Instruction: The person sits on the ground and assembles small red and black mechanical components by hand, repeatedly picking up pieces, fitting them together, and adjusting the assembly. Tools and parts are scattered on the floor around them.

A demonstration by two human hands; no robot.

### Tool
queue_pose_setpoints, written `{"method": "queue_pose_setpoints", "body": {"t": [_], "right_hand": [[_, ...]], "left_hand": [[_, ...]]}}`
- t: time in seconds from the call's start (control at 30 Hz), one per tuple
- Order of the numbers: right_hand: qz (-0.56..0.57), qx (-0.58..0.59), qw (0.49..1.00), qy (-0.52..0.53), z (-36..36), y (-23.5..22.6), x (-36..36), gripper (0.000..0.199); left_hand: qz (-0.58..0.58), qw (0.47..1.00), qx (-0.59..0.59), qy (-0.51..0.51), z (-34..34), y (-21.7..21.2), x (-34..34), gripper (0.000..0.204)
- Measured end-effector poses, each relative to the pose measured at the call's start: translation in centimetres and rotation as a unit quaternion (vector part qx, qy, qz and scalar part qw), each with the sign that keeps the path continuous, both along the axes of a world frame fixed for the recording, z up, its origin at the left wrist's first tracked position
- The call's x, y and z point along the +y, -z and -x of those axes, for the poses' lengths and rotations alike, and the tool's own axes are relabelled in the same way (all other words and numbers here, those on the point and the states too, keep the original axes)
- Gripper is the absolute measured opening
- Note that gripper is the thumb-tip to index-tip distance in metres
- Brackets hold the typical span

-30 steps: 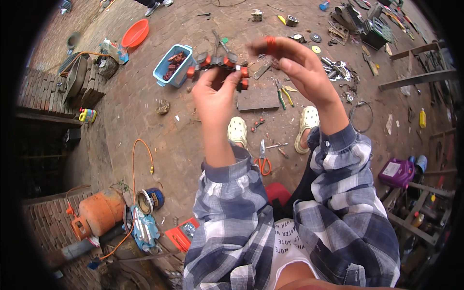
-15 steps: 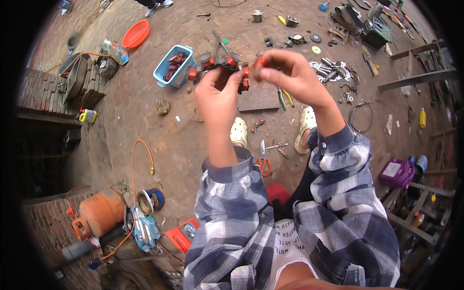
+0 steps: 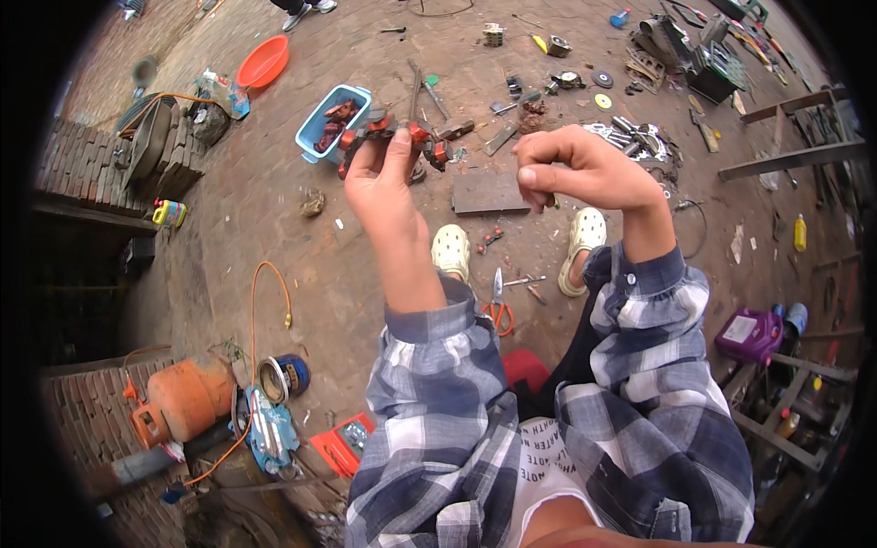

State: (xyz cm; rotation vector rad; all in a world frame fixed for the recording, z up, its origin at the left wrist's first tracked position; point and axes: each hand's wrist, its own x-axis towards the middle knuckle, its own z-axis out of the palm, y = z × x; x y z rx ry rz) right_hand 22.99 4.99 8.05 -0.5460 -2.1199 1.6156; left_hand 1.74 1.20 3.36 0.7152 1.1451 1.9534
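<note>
My left hand (image 3: 391,201) is closed on a dark part set with several orange-red pieces (image 3: 436,151), pinched between thumb and fingers. Its exact kind is unclear, and my fingers cover some of it. To the right, apart from it, my right hand (image 3: 592,172) is curled with thumb against fingers; anything inside is hidden. Below and between the hands lies a flat grey block (image 3: 484,194) on the ground. Beside my left hand stands a light-blue tub (image 3: 311,137) holding dark reddish parts (image 3: 336,123). A hammer (image 3: 435,94) lies beyond the hands.
Orange-handled scissors (image 3: 499,309) and small red-ended pieces (image 3: 490,239) lie near my feet. Shiny metal parts (image 3: 639,139) are heaped at the right. An orange basin (image 3: 263,62) stands at far left, an orange gas cylinder (image 3: 190,399) at near left, and a purple jug (image 3: 747,334) at right.
My left hand has moved slightly left and turned the part with it. My right hand has moved away to the right and down; the red bit seen at its fingertips no longer shows.
</note>
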Motion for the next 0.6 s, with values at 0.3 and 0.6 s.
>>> {"method": "queue_pose_setpoints", "body": {"t": [0.3,0.6], "right_hand": [[0.109,0.436,0.887,0.107,0.8,1.2,2.2,0.032],[-0.356,-0.064,0.906,0.219,0.8,3.3,2.3,0.017]], "left_hand": [[0.018,0.983,0.172,0.058,-2.1,-0.5,-0.2,0.012],[-0.046,0.993,0.022,0.104,-1.7,-1.2,-0.5,0.019]]}}
